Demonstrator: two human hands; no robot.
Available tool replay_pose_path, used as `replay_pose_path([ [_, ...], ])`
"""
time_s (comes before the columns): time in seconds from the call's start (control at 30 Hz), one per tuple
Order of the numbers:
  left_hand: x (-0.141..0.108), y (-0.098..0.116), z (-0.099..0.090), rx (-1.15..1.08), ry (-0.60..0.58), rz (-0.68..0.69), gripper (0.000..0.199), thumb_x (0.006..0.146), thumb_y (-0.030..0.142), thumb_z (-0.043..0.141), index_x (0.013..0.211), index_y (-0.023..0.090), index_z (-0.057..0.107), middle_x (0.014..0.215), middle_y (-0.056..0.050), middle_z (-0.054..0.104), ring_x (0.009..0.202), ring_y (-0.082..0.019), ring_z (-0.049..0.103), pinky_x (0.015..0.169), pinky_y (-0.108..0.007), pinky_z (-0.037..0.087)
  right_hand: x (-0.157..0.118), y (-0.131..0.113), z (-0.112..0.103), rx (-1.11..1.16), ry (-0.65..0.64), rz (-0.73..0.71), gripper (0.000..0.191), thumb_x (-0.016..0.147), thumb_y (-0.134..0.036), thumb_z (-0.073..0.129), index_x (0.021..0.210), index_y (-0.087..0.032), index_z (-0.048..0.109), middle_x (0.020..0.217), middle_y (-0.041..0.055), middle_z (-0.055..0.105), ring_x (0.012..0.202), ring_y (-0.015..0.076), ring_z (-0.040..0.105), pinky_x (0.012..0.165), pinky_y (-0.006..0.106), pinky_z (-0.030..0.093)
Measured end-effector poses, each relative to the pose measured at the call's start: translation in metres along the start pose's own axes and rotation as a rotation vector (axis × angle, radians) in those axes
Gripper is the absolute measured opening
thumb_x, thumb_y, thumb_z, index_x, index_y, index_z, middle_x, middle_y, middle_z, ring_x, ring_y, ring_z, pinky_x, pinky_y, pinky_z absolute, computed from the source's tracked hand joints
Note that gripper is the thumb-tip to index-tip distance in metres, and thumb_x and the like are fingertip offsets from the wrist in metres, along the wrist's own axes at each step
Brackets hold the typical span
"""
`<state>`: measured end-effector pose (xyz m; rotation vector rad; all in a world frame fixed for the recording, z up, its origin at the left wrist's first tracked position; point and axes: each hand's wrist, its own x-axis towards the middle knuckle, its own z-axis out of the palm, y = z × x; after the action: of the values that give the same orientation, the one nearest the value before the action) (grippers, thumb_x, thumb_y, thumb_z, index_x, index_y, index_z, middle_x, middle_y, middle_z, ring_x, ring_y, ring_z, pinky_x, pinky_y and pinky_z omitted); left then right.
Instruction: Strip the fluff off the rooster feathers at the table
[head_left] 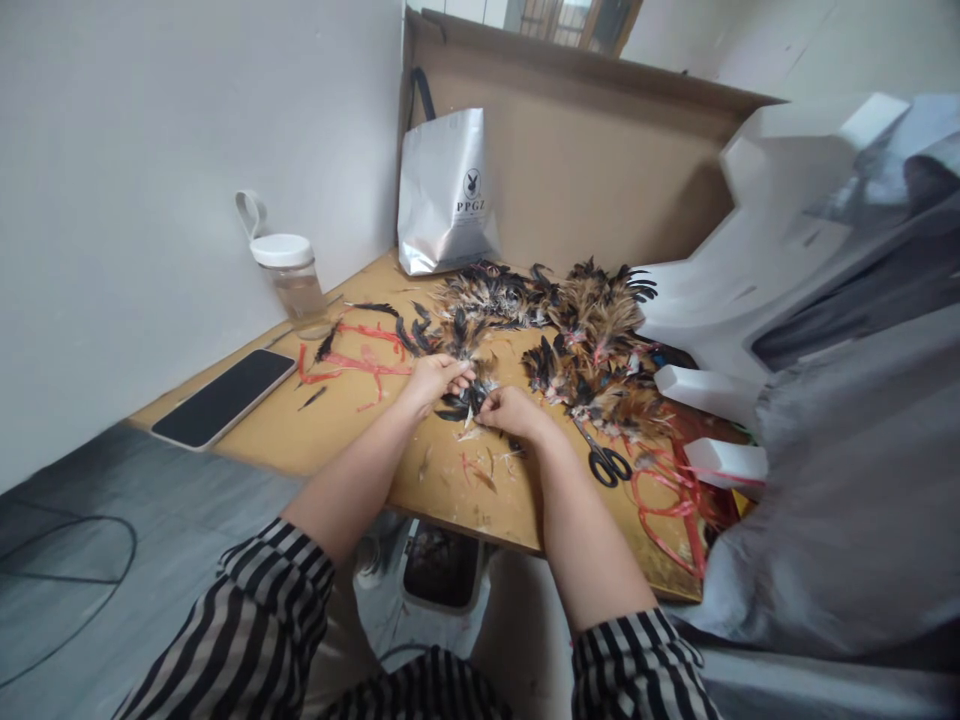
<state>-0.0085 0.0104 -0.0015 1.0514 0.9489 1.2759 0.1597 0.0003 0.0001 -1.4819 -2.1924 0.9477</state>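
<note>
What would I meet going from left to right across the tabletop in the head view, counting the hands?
Phone → loose red strips → left hand → right hand → scissors → tangle of red ribbon.

Got black, golden brown and bits of white all through the feather bunch, pretty much the same mix in the feather heaps. Pinkish red on the plastic strips, way louder than the mustard-tan tabletop. Plain black on the scissor handles and the phone, with a pale edge round the latter. Shiny silver for the bag, with a black rabbit logo and black PPGZ lettering. White on the bottle lid, weak-tea tint in the bottle. Flat brown on the cardboard. Black stripes over greyish beige on both sleeves, bright white on the foam block.
</note>
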Motion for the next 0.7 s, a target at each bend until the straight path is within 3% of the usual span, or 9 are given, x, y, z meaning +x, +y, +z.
replay_pose_path([
  [0.1, -0.001, 0.001, 0.0, -0.019, 0.008, -0.009, 0.02, 0.065, 0.027, 0.065, 0.066, 0.008, 0.06, 0.061, -0.006, 0.062, 0.044, -0.004, 0.048, 0.04, -0.015, 0.035, -0.001, -0.003, -0.001, 0.003, 0.061, 0.007, 0.008, 0.057, -0.022, 0.057, 0.055, -0.014, 0.058, 0.045, -0.0031, 0.05, 0.042, 0.0062, 0.04, 0.042, 0.019, 0.027],
  [0.33, 0.0, 0.001, 0.0, -0.092, 0.017, -0.03, 0.021, 0.063, 0.028, 0.066, 0.07, 0.009, 0.061, 0.064, -0.005, 0.063, 0.045, -0.003, 0.048, 0.041, -0.014, 0.035, -0.005, -0.009, -0.016, 0.473, 0.106, 0.046, 0.018, 0.063, -0.031, 0.056, 0.059, -0.014, 0.057, 0.042, -0.0025, 0.05, 0.034, 0.0053, 0.035, 0.038, 0.019, 0.025],
  [0.5, -0.002, 0.001, 0.0, -0.075, -0.037, -0.085, 0.02, 0.064, 0.027, 0.066, 0.07, 0.008, 0.061, 0.067, -0.006, 0.064, 0.046, -0.003, 0.049, 0.041, -0.012, 0.035, -0.001, -0.013, -0.014, 0.77, 0.302, -0.057, 0.023, 0.059, -0.036, 0.063, 0.058, -0.016, 0.051, 0.048, -0.0026, 0.052, 0.04, 0.0058, 0.038, 0.042, 0.019, 0.028],
  [0.7, -0.005, -0.002, 0.002, -0.063, -0.159, -0.147, 0.018, 0.067, 0.025, 0.063, 0.073, 0.008, 0.062, 0.07, -0.007, 0.064, 0.048, -0.003, 0.051, 0.043, -0.012, 0.038, 0.003, -0.023, -0.002, 0.816, 0.49, -0.104, 0.026, 0.062, -0.039, 0.06, 0.058, -0.017, 0.048, 0.044, -0.007, 0.04, 0.04, 0.0052, 0.03, 0.042, 0.02, 0.023],
])
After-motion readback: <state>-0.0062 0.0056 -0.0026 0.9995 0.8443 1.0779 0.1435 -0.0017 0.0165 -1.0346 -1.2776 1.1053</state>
